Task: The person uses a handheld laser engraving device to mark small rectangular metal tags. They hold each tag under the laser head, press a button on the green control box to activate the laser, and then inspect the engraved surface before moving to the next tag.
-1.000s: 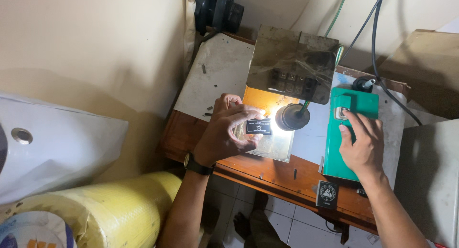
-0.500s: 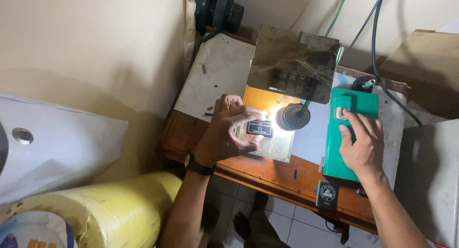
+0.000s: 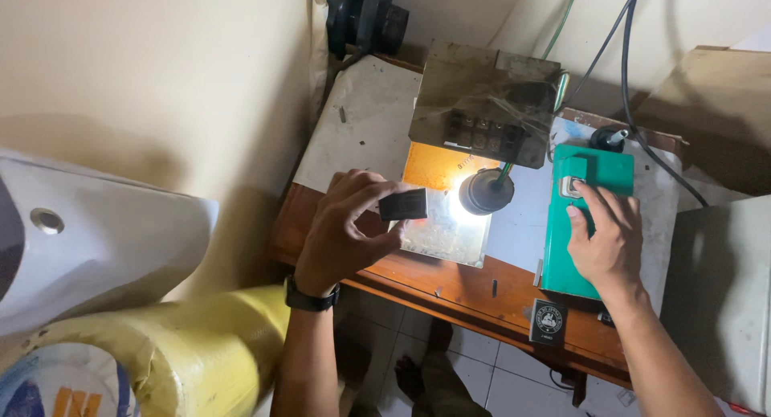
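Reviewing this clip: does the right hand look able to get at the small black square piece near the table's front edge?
Probably yes. The right hand rests on the green box, the black square piece lies just below it, nothing between.

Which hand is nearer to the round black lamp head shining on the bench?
Left. The left hand holds a small black block just to the left of the lamp head. The right hand rests on the green box, farther off on the lamp's other side.
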